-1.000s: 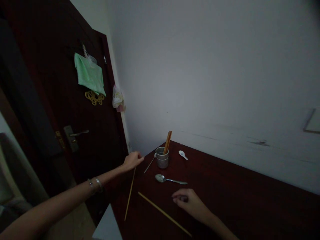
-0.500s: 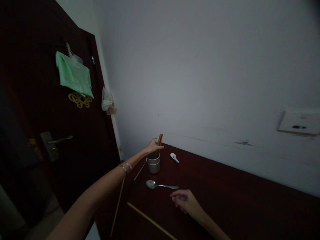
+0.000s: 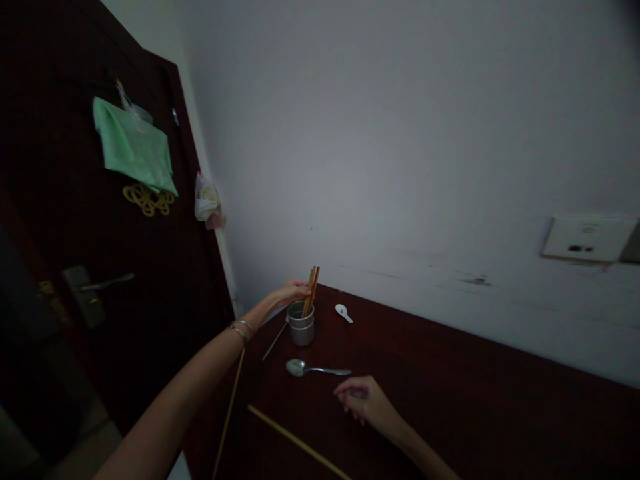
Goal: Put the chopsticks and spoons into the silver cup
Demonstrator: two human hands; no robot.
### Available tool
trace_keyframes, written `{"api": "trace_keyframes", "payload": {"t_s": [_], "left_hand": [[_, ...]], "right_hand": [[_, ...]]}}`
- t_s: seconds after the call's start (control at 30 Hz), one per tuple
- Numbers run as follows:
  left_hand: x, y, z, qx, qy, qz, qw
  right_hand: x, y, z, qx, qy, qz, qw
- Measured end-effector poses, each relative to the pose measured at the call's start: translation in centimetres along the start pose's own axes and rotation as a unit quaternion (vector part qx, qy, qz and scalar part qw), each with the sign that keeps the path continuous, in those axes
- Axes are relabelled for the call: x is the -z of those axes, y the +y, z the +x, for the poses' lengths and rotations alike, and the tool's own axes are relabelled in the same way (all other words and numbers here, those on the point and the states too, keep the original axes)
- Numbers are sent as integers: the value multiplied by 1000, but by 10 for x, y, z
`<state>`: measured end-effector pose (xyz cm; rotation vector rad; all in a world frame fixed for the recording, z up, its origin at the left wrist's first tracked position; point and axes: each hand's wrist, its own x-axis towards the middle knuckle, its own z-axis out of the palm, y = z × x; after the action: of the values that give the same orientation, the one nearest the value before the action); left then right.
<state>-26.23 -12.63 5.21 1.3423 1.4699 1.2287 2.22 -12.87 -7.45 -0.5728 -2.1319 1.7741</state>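
Note:
My left hand (image 3: 290, 293) reaches to the far corner of the dark red table (image 3: 450, 387) and its fingers are closed around the chopsticks (image 3: 311, 291) that stand in a small grey cup (image 3: 301, 325). My right hand (image 3: 363, 400) rests on the table with its fingers loosely curled and nothing visible in them. Between the two hands, a metal spoon (image 3: 310, 368) lies flat. A small white spoon (image 3: 343, 312) sits right of the cup. Two long light chopsticks (image 3: 295, 440) lie near the table's left front edge.
A dark wooden door (image 3: 100, 267) with a metal handle stands left of the table, with a green cloth (image 3: 133, 147) hanging on it. A white wall runs behind the table, with a socket plate (image 3: 585, 239) at the right.
My left hand has moved from the table's left edge up to the cup and closed on the chopsticks in it. The right hand has barely shifted. The view has turned slightly right.

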Motion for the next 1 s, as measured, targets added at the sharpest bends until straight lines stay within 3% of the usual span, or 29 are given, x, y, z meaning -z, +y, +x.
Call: {"api": "trace_keyframes", "payload": {"t_s": [0.1, 0.27, 0.4, 0.57, 0.67, 0.73, 0.83, 0.9, 1.0], "left_hand": [[3, 1, 0, 4, -13, 15, 1000], [8, 5, -1, 0, 48, 46, 998], [18, 16, -1, -28, 128, 13, 991], [31, 59, -7, -81, 246, -45, 965], [28, 95, -17, -142, 266, -66, 951], [19, 116, -25, -162, 258, -81, 949], [-11, 132, -34, -148, 193, -86, 966], [-40, 129, -36, -118, 132, -76, 981], [-84, 107, -35, -50, 73, -77, 993]], "right_hand": [[0, 0, 0, -1, 2, -3, 1000], [0, 2, 0, 0, -1, -6, 1000], [0, 2, 0, 4, 3, -4, 1000], [1, 2, 1, 1, -1, 4, 1000], [3, -3, 3, 6, -20, 34, 999], [6, -12, 5, 14, -16, 55, 998], [14, -37, 8, 47, 29, 75, 996], [20, -57, 9, 73, 67, 90, 991], [28, -82, 7, 91, 122, 106, 983]]}}
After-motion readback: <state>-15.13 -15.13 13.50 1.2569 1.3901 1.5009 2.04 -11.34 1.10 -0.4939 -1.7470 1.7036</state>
